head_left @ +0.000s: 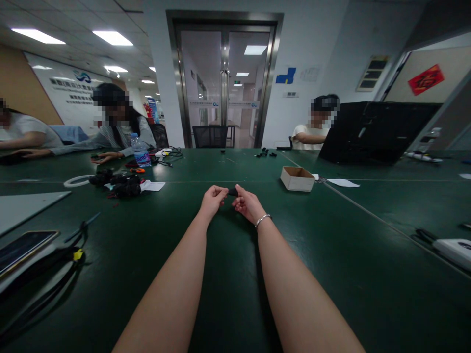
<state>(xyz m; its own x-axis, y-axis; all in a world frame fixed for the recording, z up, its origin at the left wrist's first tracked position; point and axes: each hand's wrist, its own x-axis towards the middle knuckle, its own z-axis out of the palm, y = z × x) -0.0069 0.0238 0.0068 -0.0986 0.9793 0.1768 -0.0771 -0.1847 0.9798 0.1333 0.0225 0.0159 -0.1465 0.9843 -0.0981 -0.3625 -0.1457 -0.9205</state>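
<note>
L hand (pixel 213 200) is pinching the L end of a small blk piece (pixel 232 192) btwn thumb and fingertips. R hand (pixel 250 203) is gripping the R end of same, thumb on top, remaining fingers curling in below. The blk piece is sitting btwn both hands, over the green table (pixel 228 284), approx. ctr of view; its exact type is staying unclear at this size. R wrist is wearing a silver bracelet (pixel 262 220).

Surrounding items: an open-top box (pixel 297 183) is standing R of and beyond the R hand, w/ a paper sheet (pixel 343 183) lying to its R. Small blk parts (pixel 265 153) are lying near the far edge. On the L, a dark bundle (pixel 125 185) is lying next to a white ring (pixel 77 182), w/ a water bottle (pixel 140 152) standing upright behind. Near L edge, a phone (pixel 25 247) is lying beside a blk strap w/ yellow tag (pixel 78 254). At far R, a white device (pixel 456 249) is resting on the surface.

Other personnel: one co-worker (pixel 121 122) is sitting across on the L, forearms on the table; another person (pixel 311 135) is sitting partly behind a large blk panel (pixel 375 132).
</note>
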